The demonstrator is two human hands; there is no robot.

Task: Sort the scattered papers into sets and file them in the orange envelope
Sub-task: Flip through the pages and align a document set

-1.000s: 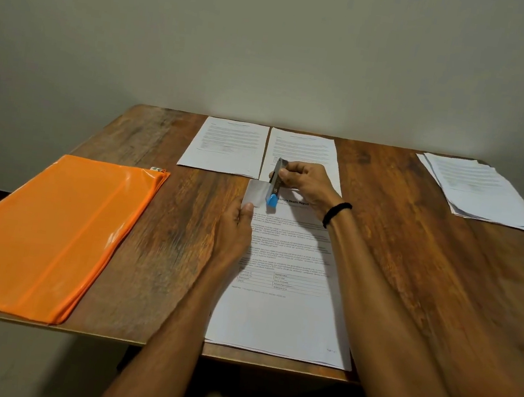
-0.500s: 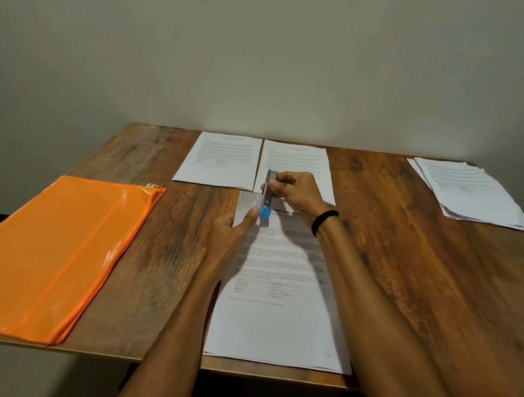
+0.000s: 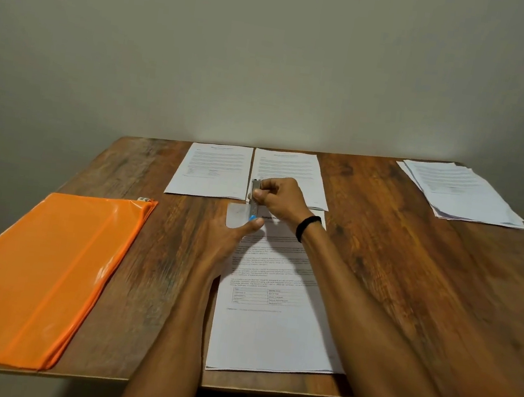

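Note:
A set of printed papers (image 3: 269,332) lies at the table's front middle. My right hand (image 3: 282,197) grips a small grey stapler (image 3: 254,199) with a blue end, set over the set's top left corner. My left hand (image 3: 232,237) rests flat on the left side of the sheets, thumb by the stapler's blue end. Two more printed sheets lie side by side behind: a left sheet (image 3: 212,172) and a right sheet (image 3: 291,169), partly hidden by my right hand. The orange envelope (image 3: 34,275) lies flat at the front left.
A loose, fanned pile of papers (image 3: 461,194) sits at the far right corner. The wooden table (image 3: 423,303) shows bare wood right of my arms. A plain wall stands close behind the table's far edge.
The camera has tilted up, so the table sits lower in view. My right hand has closed tighter on the stapler. My left thumb has slid closer to the stapler's blue end.

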